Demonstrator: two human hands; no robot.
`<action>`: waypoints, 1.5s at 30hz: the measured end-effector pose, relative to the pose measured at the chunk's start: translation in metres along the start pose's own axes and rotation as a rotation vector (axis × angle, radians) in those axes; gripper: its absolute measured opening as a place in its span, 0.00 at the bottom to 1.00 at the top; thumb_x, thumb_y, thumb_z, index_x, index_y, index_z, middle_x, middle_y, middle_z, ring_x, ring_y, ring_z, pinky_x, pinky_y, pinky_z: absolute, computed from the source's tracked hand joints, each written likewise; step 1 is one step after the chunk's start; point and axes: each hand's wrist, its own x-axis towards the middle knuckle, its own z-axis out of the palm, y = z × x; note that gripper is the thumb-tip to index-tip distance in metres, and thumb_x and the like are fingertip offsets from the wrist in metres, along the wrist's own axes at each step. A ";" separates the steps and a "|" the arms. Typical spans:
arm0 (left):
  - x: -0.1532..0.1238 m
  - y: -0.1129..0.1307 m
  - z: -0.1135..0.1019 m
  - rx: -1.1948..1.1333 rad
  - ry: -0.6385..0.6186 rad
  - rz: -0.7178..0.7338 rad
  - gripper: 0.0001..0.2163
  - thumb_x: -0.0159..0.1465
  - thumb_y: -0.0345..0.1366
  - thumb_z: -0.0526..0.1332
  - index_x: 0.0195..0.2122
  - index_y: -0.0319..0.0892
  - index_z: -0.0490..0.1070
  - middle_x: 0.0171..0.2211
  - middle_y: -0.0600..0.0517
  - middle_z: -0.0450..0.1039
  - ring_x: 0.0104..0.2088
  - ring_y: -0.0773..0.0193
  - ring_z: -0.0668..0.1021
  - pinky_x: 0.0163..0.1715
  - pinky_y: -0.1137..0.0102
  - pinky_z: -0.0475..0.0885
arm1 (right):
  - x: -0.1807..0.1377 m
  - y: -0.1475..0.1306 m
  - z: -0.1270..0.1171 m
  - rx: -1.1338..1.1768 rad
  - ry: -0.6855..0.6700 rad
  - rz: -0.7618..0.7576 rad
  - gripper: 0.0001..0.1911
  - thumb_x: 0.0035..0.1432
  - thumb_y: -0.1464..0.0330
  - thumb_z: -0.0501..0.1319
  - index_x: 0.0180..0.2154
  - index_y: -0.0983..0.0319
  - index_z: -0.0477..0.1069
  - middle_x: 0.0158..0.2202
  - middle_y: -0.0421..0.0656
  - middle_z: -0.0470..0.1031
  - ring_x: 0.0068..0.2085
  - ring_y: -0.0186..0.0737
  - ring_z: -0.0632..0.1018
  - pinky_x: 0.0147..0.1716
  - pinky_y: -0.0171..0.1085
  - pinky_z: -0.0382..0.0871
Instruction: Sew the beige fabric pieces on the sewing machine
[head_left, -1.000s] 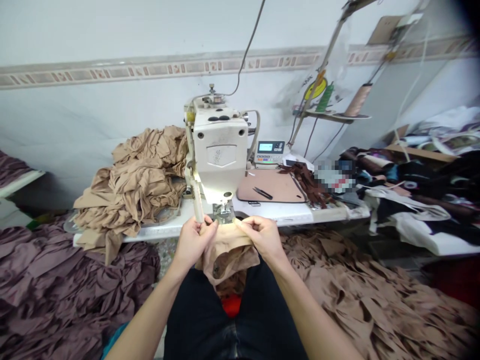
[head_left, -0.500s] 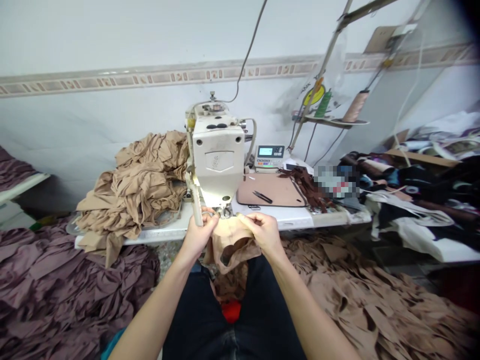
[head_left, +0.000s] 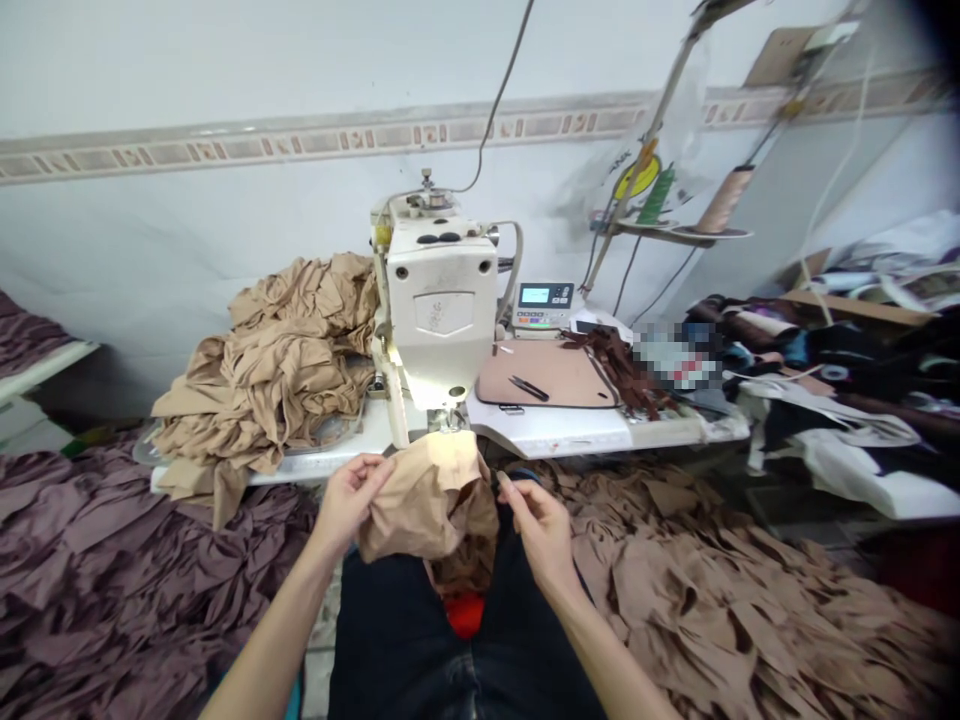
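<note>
A tan fabric piece (head_left: 427,495) hangs from under the presser foot of the white sewing machine (head_left: 439,305) down toward my lap. My left hand (head_left: 349,495) pinches its left edge, fingers closed on the cloth. My right hand (head_left: 538,520) is just right of the piece, fingers curled and pinched near its right edge; what they hold is too small to make out. Both hands sit below the front edge of the white table (head_left: 570,432).
A heap of tan fabric (head_left: 277,370) lies on the table left of the machine. A pink mat with snips (head_left: 529,387) and a control box (head_left: 546,303) sit to the right. Purple fabric (head_left: 112,580) covers the floor left, tan pieces (head_left: 735,590) right. Thread cones (head_left: 724,198) stand behind.
Both hands have dropped from the presser foot toward my lap and moved apart. The tan piece now hangs lower and bunched, held mainly by the left hand.
</note>
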 end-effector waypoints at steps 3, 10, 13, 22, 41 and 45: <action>0.007 0.011 -0.005 0.008 0.110 0.073 0.23 0.54 0.54 0.77 0.35 0.39 0.78 0.27 0.53 0.78 0.27 0.66 0.76 0.27 0.75 0.68 | -0.014 -0.013 0.017 0.004 -0.101 -0.062 0.29 0.70 0.50 0.63 0.22 0.61 0.75 0.22 0.42 0.75 0.26 0.39 0.75 0.29 0.37 0.69; -0.014 -0.003 0.024 0.117 0.007 0.074 0.23 0.64 0.58 0.69 0.30 0.40 0.78 0.23 0.53 0.74 0.23 0.66 0.73 0.25 0.74 0.68 | -0.005 -0.042 0.049 0.007 -0.401 -0.006 0.24 0.59 0.51 0.74 0.48 0.62 0.82 0.39 0.45 0.83 0.32 0.40 0.78 0.29 0.34 0.71; -0.032 -0.017 0.029 0.049 -0.114 0.042 0.22 0.65 0.58 0.68 0.33 0.40 0.78 0.24 0.53 0.73 0.23 0.67 0.72 0.24 0.75 0.68 | -0.007 -0.049 0.046 0.072 -0.380 0.053 0.26 0.62 0.46 0.70 0.44 0.63 0.81 0.31 0.42 0.80 0.28 0.39 0.75 0.27 0.35 0.69; -0.064 -0.027 0.035 0.177 -0.318 0.128 0.13 0.67 0.45 0.70 0.45 0.41 0.80 0.41 0.46 0.78 0.36 0.63 0.77 0.31 0.74 0.70 | -0.019 -0.058 -0.004 -0.158 -1.009 0.062 0.31 0.66 0.52 0.66 0.18 0.60 0.59 0.18 0.33 0.53 0.22 0.30 0.55 0.20 0.32 0.47; -0.052 -0.013 0.030 0.112 -0.501 0.050 0.19 0.71 0.46 0.66 0.56 0.40 0.82 0.29 0.54 0.68 0.25 0.69 0.68 0.24 0.75 0.61 | 0.000 -0.053 -0.019 -0.041 -0.664 0.196 0.19 0.62 0.53 0.70 0.33 0.64 0.83 0.27 0.42 0.79 0.28 0.37 0.73 0.28 0.35 0.65; -0.045 -0.004 0.029 0.334 -0.425 0.308 0.14 0.74 0.41 0.63 0.49 0.41 0.86 0.31 0.49 0.75 0.32 0.63 0.76 0.31 0.72 0.67 | -0.001 -0.069 -0.010 -0.018 -0.551 0.129 0.18 0.62 0.55 0.70 0.31 0.64 0.81 0.27 0.41 0.76 0.27 0.36 0.71 0.27 0.35 0.64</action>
